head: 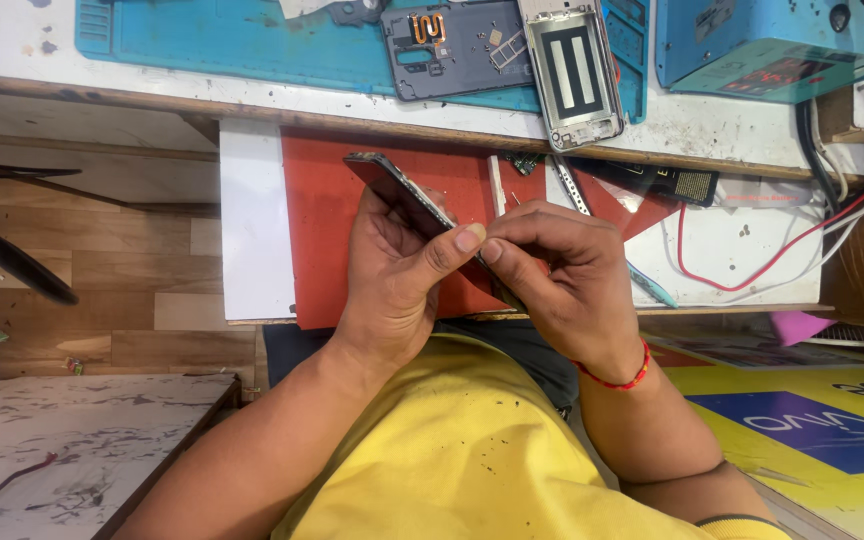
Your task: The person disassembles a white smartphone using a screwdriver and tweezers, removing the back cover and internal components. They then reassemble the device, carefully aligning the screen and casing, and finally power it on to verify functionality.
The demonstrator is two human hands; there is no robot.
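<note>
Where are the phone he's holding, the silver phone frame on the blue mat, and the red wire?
dark phone point(402, 190), head view, on its upper edge above the left hand.
silver phone frame point(574, 70), head view, on its dark centre panel.
red wire point(752, 270), head view, on its lower loop.

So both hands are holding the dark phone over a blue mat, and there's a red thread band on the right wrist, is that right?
Not quite. The head view shows the left hand and right hand holding the dark phone over a red mat, not a blue one; the blue mat lies farther off on the bench. The red thread band is on the right wrist.
</note>
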